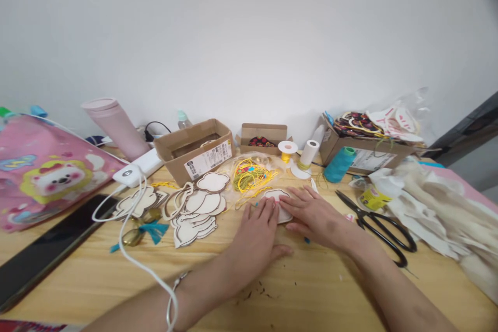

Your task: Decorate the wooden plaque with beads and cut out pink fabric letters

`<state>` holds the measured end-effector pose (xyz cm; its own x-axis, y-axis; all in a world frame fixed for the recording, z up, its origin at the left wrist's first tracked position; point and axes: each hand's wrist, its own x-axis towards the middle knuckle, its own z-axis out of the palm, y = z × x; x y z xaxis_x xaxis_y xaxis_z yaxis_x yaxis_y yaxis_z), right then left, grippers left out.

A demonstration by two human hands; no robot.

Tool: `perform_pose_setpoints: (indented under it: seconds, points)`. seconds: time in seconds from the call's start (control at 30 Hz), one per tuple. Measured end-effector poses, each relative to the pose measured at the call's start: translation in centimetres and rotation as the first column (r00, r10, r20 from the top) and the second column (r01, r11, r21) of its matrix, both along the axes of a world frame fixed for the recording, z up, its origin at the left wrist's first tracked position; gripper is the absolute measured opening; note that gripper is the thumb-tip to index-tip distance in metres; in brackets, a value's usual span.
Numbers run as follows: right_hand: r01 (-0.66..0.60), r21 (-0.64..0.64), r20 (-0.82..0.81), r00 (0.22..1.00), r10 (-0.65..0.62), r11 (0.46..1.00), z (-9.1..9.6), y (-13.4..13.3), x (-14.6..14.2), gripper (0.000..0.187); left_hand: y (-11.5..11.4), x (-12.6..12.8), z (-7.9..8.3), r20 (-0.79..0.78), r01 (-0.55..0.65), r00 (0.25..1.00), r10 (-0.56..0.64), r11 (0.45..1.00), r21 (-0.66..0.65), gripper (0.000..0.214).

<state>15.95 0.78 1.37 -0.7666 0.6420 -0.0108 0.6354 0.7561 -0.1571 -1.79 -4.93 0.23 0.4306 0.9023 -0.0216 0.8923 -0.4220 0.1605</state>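
Observation:
A white cut-out with a brown edge (285, 216) lies flat on the wooden table, partly covered by my hands. My left hand (259, 231) rests with its fingertips on the left side of this piece, fingers stretched forward and thumb out to the right. From the right, my right hand (311, 212) lies with extended fingers across the piece's right side. Just beyond sits a clear plastic bag with tangled yellow and green cord (251, 176). Several similar cloud-shaped cut-outs (200, 202) are piled left of my hands.
Black-handled scissors (379, 223) and crumpled off-white cloth (439, 218) lie to the right. Cardboard boxes (206, 158), a teal thread cone (340, 165) and a yellow-labelled bottle (375, 197) stand behind. A white cable (130, 257) crosses my left forearm; a black tablet-like slab (50, 249) lies far left.

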Motion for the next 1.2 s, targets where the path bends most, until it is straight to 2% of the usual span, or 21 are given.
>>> perform_pose_setpoints:
  seconds: [0.37, 0.6, 0.87, 1.07, 1.2]
  points:
    - [0.012, -0.069, -0.012, 1.0, -0.013, 0.998, 0.2, 0.4, 0.4, 0.047, 0.1, -0.6, 0.4, -0.013, -0.041, 0.999, 0.041, 0.999, -0.034, 0.075]
    - [0.006, -0.092, -0.078, 0.997, -0.013, 0.996, 0.4, 0.6, 0.5, 0.058, 0.1, -0.6, 0.0, -0.019, -0.047, 0.999, 0.046, 0.999, -0.008, 0.077]
    - [-0.011, -0.138, -0.102, 0.995, -0.003, 0.99, 0.5, 0.5, 0.8, 0.055, 0.1, -0.4, 2.2, -0.052, -0.057, 0.998, 0.047, 0.976, -0.208, 0.083]
    - [-0.008, -0.174, -0.122, 0.992, -0.013, 0.985, 0.3, 0.7, 1.0, 0.052, 0.5, -1.7, 1.6, 0.016, -0.032, 0.999, 0.037, 0.974, -0.224, 0.092]
    - [-0.005, -0.182, -0.119, 0.993, -0.017, 0.983, 0.4, 0.6, 0.9, 0.052, 0.9, -2.2, 1.4, -0.009, 0.0, 1.0, -0.002, 0.975, -0.221, 0.085]
